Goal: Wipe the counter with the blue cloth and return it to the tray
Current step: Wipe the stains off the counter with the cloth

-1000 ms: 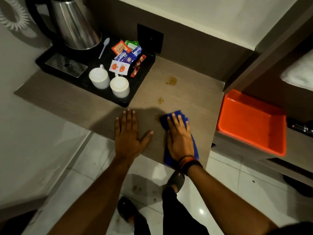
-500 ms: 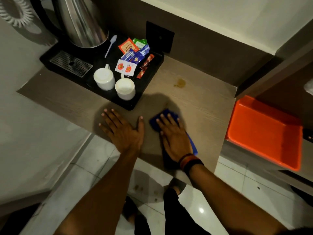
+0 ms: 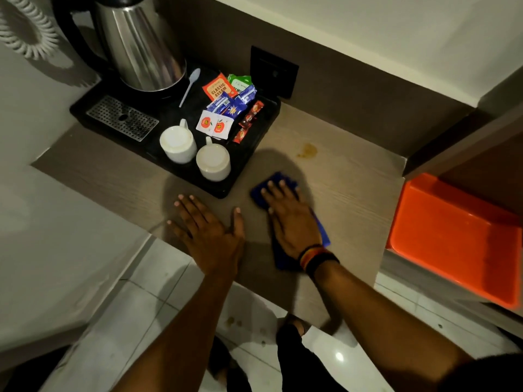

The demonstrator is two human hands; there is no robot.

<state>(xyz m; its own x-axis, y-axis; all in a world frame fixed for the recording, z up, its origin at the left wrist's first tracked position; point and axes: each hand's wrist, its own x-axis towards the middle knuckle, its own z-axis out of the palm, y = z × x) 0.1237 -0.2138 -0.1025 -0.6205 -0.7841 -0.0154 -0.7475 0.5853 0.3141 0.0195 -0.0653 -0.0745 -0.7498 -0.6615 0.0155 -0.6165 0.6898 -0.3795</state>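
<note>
My right hand (image 3: 293, 222) presses flat on the blue cloth (image 3: 259, 195), which lies on the wooden counter (image 3: 353, 193) just right of the black tray's corner. Only the cloth's edges show around my fingers and wrist. My left hand (image 3: 210, 232) rests flat on the counter near its front edge, fingers spread, holding nothing. A brown stain (image 3: 308, 150) marks the counter beyond the cloth. The orange tray (image 3: 452, 239) sits empty on a lower shelf to the right.
A black tray (image 3: 254, 154) at the back left carries a steel kettle (image 3: 141, 43), two white cups (image 3: 178, 142) (image 3: 212, 161), a plastic spoon (image 3: 189, 86) and several sachets (image 3: 226, 108). A wall socket (image 3: 273, 70) sits behind. White floor tiles (image 3: 158, 301) lie below.
My right hand has slid the cloth forward and left over the nearer stains, toward the black tray's corner. My left hand has turned, its fingers now angled left.
</note>
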